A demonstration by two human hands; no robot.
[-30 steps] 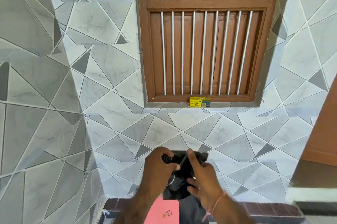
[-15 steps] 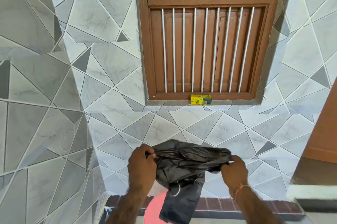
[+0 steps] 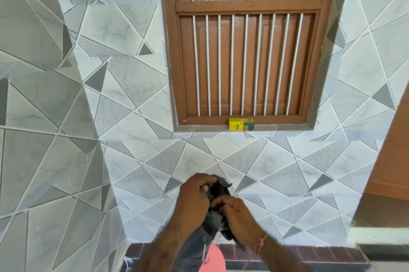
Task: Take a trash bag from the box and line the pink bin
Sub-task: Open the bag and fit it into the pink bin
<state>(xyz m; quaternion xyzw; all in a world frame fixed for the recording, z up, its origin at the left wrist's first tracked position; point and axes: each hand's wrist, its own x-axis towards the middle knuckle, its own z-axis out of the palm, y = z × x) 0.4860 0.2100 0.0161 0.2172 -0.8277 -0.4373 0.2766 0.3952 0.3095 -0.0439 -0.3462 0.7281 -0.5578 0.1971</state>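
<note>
Both of my hands hold a crumpled black trash bag (image 3: pixel 213 222) in front of the tiled wall. My left hand (image 3: pixel 193 197) grips the bag's top edge. My right hand (image 3: pixel 236 213) pinches the bag close beside it, fingers touching the left hand. The bag hangs down between my forearms. Below it, a slice of the pink bin (image 3: pixel 213 258) shows at the bottom edge, mostly hidden by the bag and my arms. The yellow trash bag box (image 3: pixel 241 127) sits on the window sill, well above my hands.
A brown barred window (image 3: pixel 243 50) fills the wall ahead. A tiled column (image 3: pixel 66 117) juts out on the left. A brown door (image 3: pixel 396 156) and a ledge (image 3: pixel 380 236) stand on the right. A brick strip (image 3: pixel 287 253) runs along the wall's base.
Half a second ago my hands were apart, stretching the bag wide. Now they have come back together and the bag is bunched between them.
</note>
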